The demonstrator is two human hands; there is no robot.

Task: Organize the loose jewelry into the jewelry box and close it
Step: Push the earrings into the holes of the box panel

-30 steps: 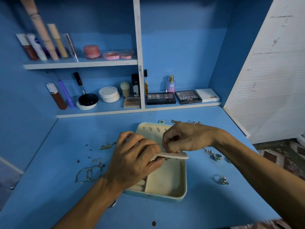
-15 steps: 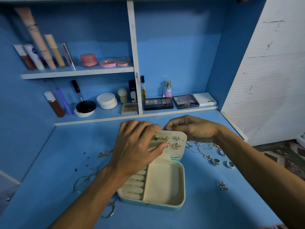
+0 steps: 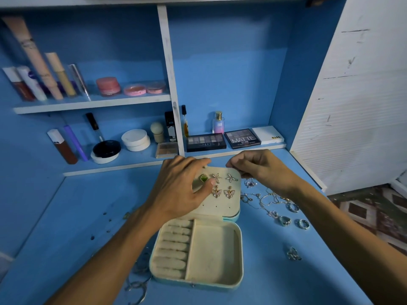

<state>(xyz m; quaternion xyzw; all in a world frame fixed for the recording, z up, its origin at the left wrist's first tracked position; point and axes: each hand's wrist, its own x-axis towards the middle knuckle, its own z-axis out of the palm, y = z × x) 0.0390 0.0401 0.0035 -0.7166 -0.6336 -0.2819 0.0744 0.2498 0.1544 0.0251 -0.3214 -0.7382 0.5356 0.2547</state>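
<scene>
A pale green jewelry box (image 3: 240, 263) lies open on the blue desk, its cream base showing ring rolls on the left and a bare compartment on the right. The cream earring panel (image 3: 220, 205) is flipped back over the lid. It carries a green earring (image 3: 203, 178), two starfish earrings (image 3: 231, 178) and two butterfly earrings (image 3: 229, 192). My left hand (image 3: 180, 188) holds the panel's left side, fingers over its top edge and thumb on its face. My right hand (image 3: 262, 168) pinches the panel's top right corner. Loose chains (image 3: 264, 199) and rings (image 3: 285, 221) lie right of the box.
Another ring (image 3: 294, 254) lies alone at the right front. Bangles (image 3: 138, 287) sit by the box's left front corner, and small studs (image 3: 105, 219) dot the desk further left. Shelves behind hold eyeshadow palettes (image 3: 206, 142), compacts and tubes. A white door (image 3: 363, 106) stands at the right.
The earring panel swung up and back from over the box base to lie against the lid, showing its earrings. Both hands moved back with it.
</scene>
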